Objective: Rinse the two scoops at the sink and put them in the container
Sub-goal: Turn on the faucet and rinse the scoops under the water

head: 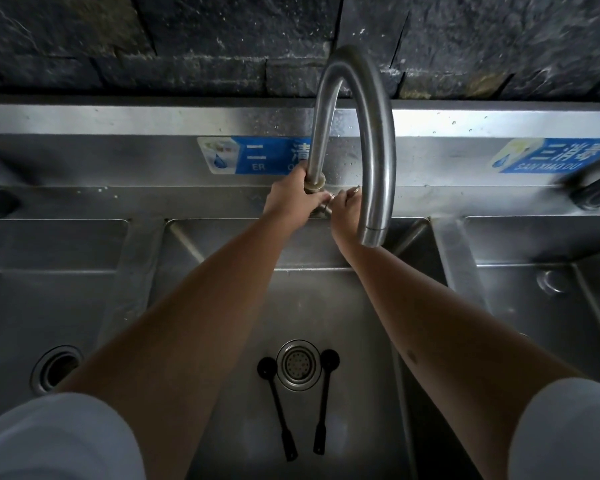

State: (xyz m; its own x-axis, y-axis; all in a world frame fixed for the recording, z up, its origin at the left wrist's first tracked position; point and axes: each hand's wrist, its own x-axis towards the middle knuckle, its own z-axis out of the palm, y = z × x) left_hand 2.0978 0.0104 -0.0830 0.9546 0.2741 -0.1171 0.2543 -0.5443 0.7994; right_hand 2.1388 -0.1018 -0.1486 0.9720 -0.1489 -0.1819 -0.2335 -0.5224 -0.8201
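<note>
Two black long-handled scoops lie on the floor of the middle sink basin [326, 306], one on each side of the drain strainer [297, 364]: the left scoop [277, 403] and the right scoop [323, 400], bowls toward the back. Both arms reach far over them to the base of the tall curved steel faucet [371, 140]. My left hand [288, 199] is wrapped around the foot of the faucet pipe. My right hand [343, 209] grips the faucet's valve handle just to its right. No water comes from the spout. No container is in view.
Steel basins sit on both sides: the left basin with an open drain [54, 368], the right basin [551, 306]. Blue labels [257, 155] are on the backsplash. Another tap [593, 192] stands at far right. A dark stone wall is behind.
</note>
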